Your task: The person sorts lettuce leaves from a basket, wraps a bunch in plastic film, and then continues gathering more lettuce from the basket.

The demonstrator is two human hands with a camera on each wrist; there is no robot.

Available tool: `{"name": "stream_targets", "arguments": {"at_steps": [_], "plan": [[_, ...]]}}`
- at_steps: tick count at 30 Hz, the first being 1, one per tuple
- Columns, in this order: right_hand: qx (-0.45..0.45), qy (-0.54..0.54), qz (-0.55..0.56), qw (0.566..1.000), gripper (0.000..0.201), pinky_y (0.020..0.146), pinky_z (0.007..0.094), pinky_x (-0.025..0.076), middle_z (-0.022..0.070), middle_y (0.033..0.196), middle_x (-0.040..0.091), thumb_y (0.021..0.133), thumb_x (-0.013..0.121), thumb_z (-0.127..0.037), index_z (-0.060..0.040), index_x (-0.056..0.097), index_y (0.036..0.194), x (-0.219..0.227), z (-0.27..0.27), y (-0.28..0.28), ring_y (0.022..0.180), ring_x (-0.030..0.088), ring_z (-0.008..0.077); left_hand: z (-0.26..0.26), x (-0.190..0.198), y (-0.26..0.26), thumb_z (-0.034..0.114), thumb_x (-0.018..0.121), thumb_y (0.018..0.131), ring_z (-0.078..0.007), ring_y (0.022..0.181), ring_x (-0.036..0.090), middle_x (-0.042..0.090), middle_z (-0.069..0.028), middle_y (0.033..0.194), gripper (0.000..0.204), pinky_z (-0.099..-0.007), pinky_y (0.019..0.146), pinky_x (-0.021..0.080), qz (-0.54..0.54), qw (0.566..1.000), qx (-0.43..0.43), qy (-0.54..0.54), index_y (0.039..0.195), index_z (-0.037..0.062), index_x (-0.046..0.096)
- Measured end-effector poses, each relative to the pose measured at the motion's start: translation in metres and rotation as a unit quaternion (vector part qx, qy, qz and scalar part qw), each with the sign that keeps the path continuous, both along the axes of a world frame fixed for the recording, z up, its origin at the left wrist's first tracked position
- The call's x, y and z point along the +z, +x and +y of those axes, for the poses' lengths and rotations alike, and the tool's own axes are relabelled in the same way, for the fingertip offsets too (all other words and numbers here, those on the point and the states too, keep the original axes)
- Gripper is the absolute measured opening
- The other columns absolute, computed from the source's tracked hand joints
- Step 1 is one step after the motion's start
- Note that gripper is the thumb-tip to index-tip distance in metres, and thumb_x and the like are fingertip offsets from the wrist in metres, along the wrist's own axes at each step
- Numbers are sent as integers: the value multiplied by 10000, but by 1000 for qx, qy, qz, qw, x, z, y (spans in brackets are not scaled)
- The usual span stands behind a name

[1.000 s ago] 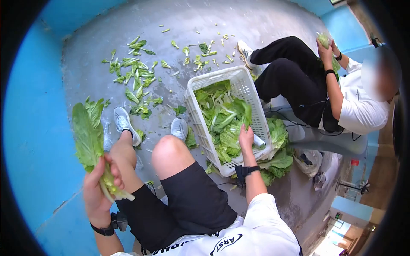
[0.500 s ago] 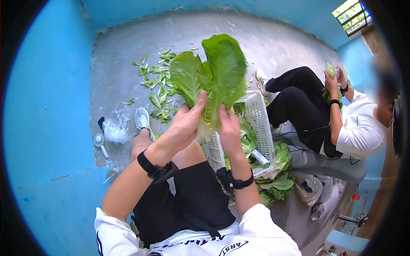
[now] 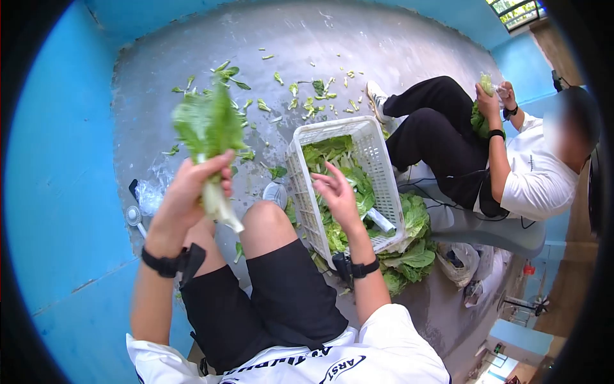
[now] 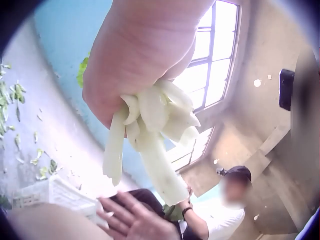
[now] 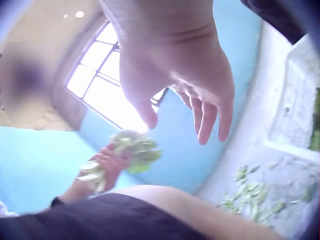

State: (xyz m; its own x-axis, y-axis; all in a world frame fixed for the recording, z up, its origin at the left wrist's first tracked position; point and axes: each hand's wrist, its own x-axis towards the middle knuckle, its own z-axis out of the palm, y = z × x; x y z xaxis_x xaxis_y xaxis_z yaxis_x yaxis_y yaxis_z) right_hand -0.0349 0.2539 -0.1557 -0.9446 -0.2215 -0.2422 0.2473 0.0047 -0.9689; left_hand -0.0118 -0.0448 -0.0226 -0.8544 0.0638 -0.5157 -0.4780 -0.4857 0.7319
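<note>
A bunch of leafy greens [image 3: 208,125] stands upright in my left hand [image 3: 195,185], which grips it around the pale stalks. In the left wrist view several white stalk ends [image 4: 160,165] hang below the curled hand. My right hand [image 3: 339,198] is apart from it, fingers spread and loosely bent, above the left part of a white plastic crate [image 3: 376,153]. Nothing is between its fingers, as the right wrist view of the hand [image 5: 180,75] shows. Loose green leaves [image 3: 361,182] and a pale cylinder [image 3: 382,221] lie in the crate.
More large leaves [image 3: 412,256] are heaped beside the crate. Leaf scraps [image 3: 313,105] litter the grey floor. A seated person [image 3: 524,153] at the right holds greens. By the blue wall [image 3: 57,192] lie clear plastic [image 3: 150,195] and a small white fan [image 3: 133,216].
Half a second ago both hands held the greens together in front of me. My right hand has since let go and moved over the crate; the left has carried the bunch leftward.
</note>
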Motion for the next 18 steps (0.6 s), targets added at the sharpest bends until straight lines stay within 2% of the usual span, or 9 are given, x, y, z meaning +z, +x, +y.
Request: {"name": "stream_targets", "arguments": {"at_steps": [2, 3, 5, 9, 11, 13, 16, 17, 18], "plan": [[-153, 155, -48, 975, 445, 768, 260, 487, 114, 996, 663, 879, 667, -215, 37, 526, 1218, -69, 45, -8, 870, 613, 147, -18, 12, 7, 205, 599, 932, -73, 551, 522, 539, 27, 696, 141, -248, 519, 464, -3, 997, 58, -46, 920, 71, 556], [-216, 188, -72, 955, 446, 732, 248, 479, 104, 972, 659, 858, 689, -245, 34, 552, 1178, -106, 68, -9, 843, 602, 135, -29, 11, 13, 201, 598, 933, -81, 559, 527, 534, 18, 688, 140, -248, 519, 463, 4, 996, 87, -33, 934, 67, 555], [-251, 240, -141, 927, 412, 683, 245, 473, 74, 909, 650, 846, 696, -270, 14, 577, 1120, -187, 117, -8, 816, 597, 126, -48, 11, 24, 208, 569, 950, -88, 563, 511, 506, 14, 674, 143, -247, 515, 448, 8, 989, 149, -6, 959, 69, 540], [-220, 227, -313, 896, 301, 693, 297, 490, 14, 923, 630, 886, 634, -287, -79, 588, 1099, -222, 131, -6, 803, 588, 130, -88, -7, 55, 225, 472, 999, -77, 532, 411, 419, 19, 678, 151, -230, 482, 385, 24, 969, 247, 20, 998, 73, 467], [-239, 224, -332, 885, 301, 694, 310, 492, 26, 941, 624, 886, 636, -286, -86, 584, 1104, -237, 130, -8, 817, 585, 138, -106, -10, 66, 225, 448, 1009, -71, 521, 386, 398, 20, 678, 155, -226, 469, 372, 21, 961, 276, 14, 993, 71, 449], [-234, 222, -358, 876, 374, 709, 357, 494, 66, 1036, 596, 863, 675, -304, -80, 563, 1140, -261, 136, -10, 894, 570, 182, -126, -14, 76, 227, 400, 1026, -62, 506, 348, 359, 18, 669, 169, -223, 452, 355, 52, 961, 258, 87, 993, 64, 426], [-296, 283, -336, 848, 467, 673, 377, 487, 77, 1044, 588, 821, 725, -317, -50, 548, 1161, -284, 127, -21, 890, 569, 214, -128, -10, 76, 232, 379, 1033, -59, 493, 326, 345, 14, 658, 183, -226, 437, 344, 20, 947, 316, 54, 973, 63, 418], [-297, 313, -350, 832, 505, 664, 366, 486, 77, 961, 624, 776, 769, -338, -20, 576, 1118, -287, 124, -28, 817, 580, 211, -134, -15, 81, 228, 378, 1032, -64, 491, 331, 350, 12, 658, 182, -225, 436, 344, 27, 946, 321, 43, 1024, 52, 426], [-292, 315, -357, 830, 505, 664, 366, 486, 77, 961, 624, 776, 769, -338, -20, 576, 1118, -312, 134, -25, 817, 580, 211, -136, -17, 81, 228, 378, 1032, -64, 491, 331, 350, 12, 658, 182, -225, 436, 344, 20, 946, 322, 38, 1024, 52, 426]]}}
